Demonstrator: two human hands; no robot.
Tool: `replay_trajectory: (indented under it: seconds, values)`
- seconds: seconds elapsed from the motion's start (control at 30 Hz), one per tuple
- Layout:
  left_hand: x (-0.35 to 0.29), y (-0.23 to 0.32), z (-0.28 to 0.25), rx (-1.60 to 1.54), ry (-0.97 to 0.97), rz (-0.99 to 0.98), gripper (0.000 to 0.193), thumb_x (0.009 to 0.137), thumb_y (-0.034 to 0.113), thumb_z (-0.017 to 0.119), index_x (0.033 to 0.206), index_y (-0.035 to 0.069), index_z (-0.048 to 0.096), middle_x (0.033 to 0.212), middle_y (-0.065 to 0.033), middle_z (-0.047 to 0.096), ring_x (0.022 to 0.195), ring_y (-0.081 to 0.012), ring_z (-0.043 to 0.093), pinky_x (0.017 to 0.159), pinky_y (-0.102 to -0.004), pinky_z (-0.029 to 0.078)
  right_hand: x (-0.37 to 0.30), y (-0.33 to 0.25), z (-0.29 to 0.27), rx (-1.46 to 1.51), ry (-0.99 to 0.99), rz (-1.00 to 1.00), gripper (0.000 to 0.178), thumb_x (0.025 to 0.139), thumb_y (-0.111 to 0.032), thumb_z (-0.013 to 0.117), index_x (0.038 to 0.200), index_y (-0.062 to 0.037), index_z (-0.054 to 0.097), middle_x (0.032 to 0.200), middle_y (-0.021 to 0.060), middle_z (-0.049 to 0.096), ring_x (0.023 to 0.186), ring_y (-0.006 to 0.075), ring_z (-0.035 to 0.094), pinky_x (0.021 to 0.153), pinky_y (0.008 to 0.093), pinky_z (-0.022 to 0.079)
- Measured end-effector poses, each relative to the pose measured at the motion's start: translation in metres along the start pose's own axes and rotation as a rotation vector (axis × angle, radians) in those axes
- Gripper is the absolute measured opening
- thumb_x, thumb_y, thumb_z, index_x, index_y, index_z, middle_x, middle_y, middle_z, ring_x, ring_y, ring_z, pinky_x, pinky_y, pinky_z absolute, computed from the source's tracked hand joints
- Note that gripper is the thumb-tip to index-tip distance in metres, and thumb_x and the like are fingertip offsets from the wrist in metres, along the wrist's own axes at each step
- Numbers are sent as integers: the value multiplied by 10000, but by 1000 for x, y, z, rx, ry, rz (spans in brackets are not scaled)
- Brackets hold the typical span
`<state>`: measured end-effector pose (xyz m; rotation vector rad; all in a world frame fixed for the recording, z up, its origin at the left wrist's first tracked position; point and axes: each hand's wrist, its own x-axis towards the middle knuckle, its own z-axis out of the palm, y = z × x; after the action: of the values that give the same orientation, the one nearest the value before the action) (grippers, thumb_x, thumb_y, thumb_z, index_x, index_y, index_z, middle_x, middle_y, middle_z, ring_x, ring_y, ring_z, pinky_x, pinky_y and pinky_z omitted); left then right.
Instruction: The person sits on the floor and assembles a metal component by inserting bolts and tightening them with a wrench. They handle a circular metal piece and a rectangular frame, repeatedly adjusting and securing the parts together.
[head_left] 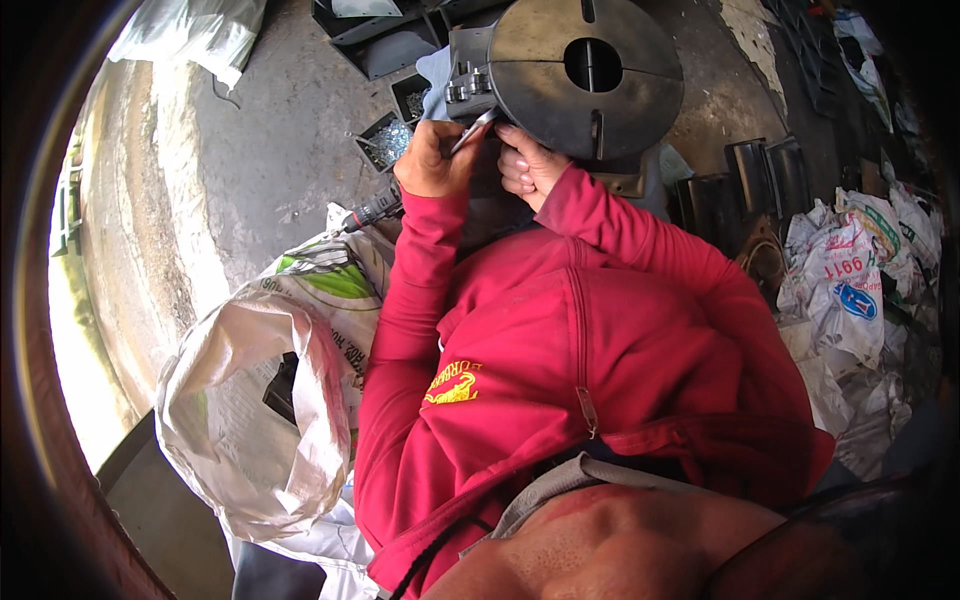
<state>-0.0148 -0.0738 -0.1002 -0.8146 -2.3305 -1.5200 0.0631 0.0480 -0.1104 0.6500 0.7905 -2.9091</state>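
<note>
Left hand [434, 160]: fingers clamped on silvery tool [474, 130], its upper end beside the slotted disc [572, 108]. Right hand [530, 167]: fingers curled beneath the rim; I cannot tell their grip.

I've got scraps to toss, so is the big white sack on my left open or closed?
Open. The white sack's mouth gapes, its rim spread in a wide loop, and a dark object shows inside.

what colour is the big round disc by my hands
The disc is dark grey with brownish patches, head view.
</note>
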Motion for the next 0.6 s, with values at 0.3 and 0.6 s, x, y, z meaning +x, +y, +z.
replay_trajectory:
  seconds: [0.3, 0.6]
  values:
    - [-10, 4, -42, -244, 53, -125, 226, 871, 50, 583, 1078, -11, 515, 839, -60, 618, 685, -61, 538, 640, -210, 450, 0, -2, 3, -44, -11, 8, 267, 874, -280, 612, 733, -160, 420, 505, -80, 332, 393, 20, 277, 375, 167, 222]
    - [-27, 24, -46, 109, -128, 133, 454, 821, -57, 540, 1262, 51, 519, 740, -111, 549, 550, -187, 507, 523, -278, 431, 1, 0, 4, -34, 32, 0, 236, 872, -277, 616, 773, -142, 449, 510, -76, 335, 396, 17, 277, 376, 163, 222]
